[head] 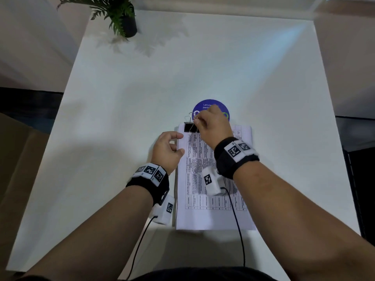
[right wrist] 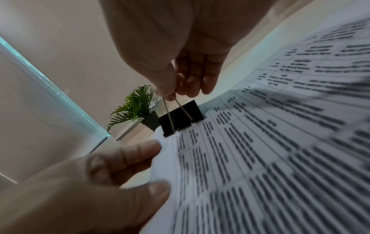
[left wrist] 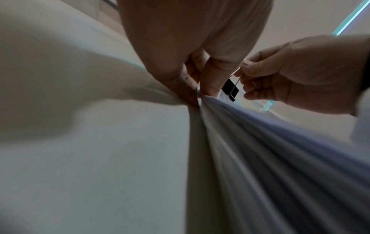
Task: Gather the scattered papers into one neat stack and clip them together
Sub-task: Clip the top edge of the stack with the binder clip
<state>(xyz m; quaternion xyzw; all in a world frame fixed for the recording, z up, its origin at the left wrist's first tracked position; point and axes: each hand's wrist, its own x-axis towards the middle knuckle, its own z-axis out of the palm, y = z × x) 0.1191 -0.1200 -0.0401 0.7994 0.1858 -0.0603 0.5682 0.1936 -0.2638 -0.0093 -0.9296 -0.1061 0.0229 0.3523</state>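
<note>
Table (head: 203, 74): white, under your arms; plant (head: 121, 17) at its far left.
Left hand (head: 167, 151): your fingers pinch the papers' left edge.
Papers (head: 213, 216): one stack, near edge.
Clip (head: 190, 127): black, on the stack's far-left corner.
Right hand (head: 213, 126): your fingertips pinch the clip's wire handle.

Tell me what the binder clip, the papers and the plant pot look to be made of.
Binder clip: matte black body, probably painted steel, with thin, shiny silver wire handles, one pinched by the right hand.
Papers: plain white printer paper, matte, printed with black tables; the sheet edges show layered beside the left hand.
Plant pot: dark, smooth cylinder; plastic or ceramic, cannot tell.
</note>
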